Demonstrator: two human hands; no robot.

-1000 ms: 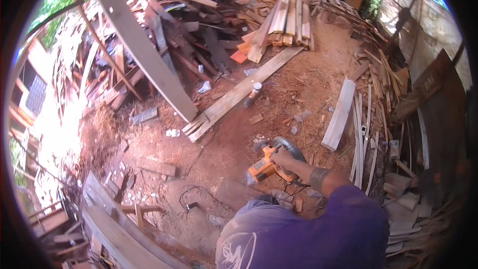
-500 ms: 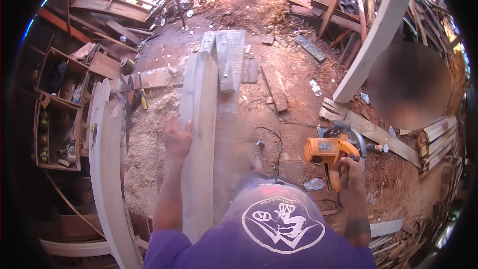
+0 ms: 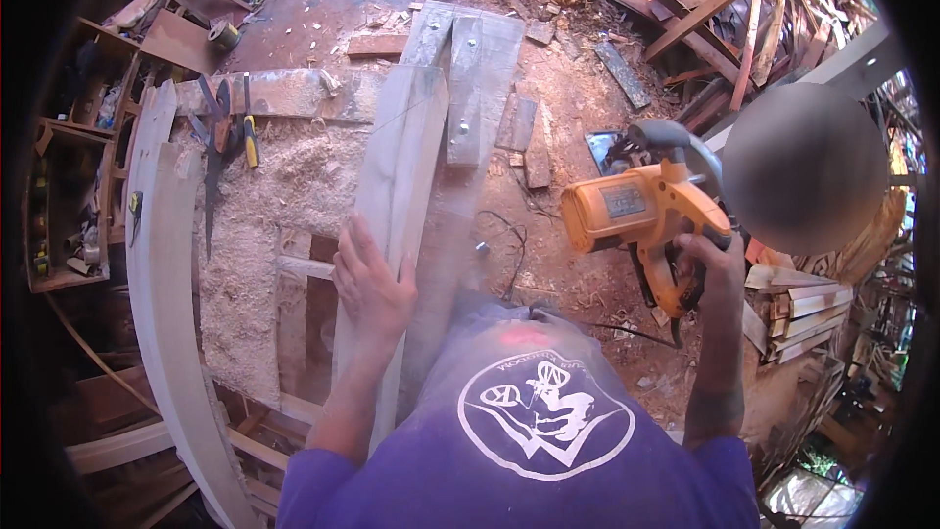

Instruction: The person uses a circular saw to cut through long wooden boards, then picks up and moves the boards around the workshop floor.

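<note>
My left hand lies on a pale timber beam, its fingers stretched across the top. The beam runs away from me along a wide, weathered board with a bolted wooden block. My right hand is wrapped around the handle of an orange circular saw. I hold the saw up, off to the right of the beam and apart from it. Its blade side faces right, and the blade's edge is hard to make out.
At left lies a long curved timber with a small tape measure on it. Nearby are a handsaw, a yellow-handled tool and sawdust. A dark cord trails over the ground. Stacked offcuts and a blurred round shape are at right.
The circular saw has come up larger and nearer in my right hand. My left hand has turned, and its fingers now lie over the beam. The whole view has shifted.
</note>
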